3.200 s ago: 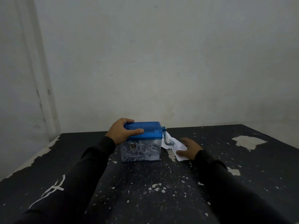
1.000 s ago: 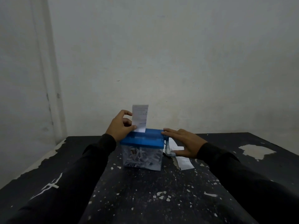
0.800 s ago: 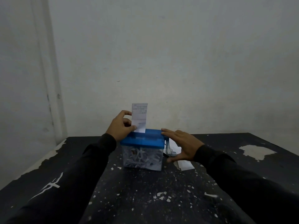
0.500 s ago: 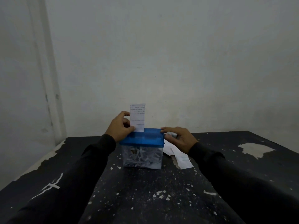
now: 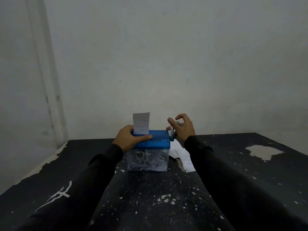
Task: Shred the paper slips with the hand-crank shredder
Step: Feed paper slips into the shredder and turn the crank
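Meanwhile left grip (image 5: 129, 139) clenched the shredder (image 5: 150, 148) lid, a paper slip (image 5: 141, 122) upright just beyond its thumb; right grip (image 5: 181, 126) pinched the crank (image 5: 172, 130).

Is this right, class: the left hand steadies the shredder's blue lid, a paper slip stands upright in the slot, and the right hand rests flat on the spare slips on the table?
Not quite. The head view shows the right hand raised at the crank beside the blue lid, not on the spare slips. The left hand and the upright paper slip are as stated.
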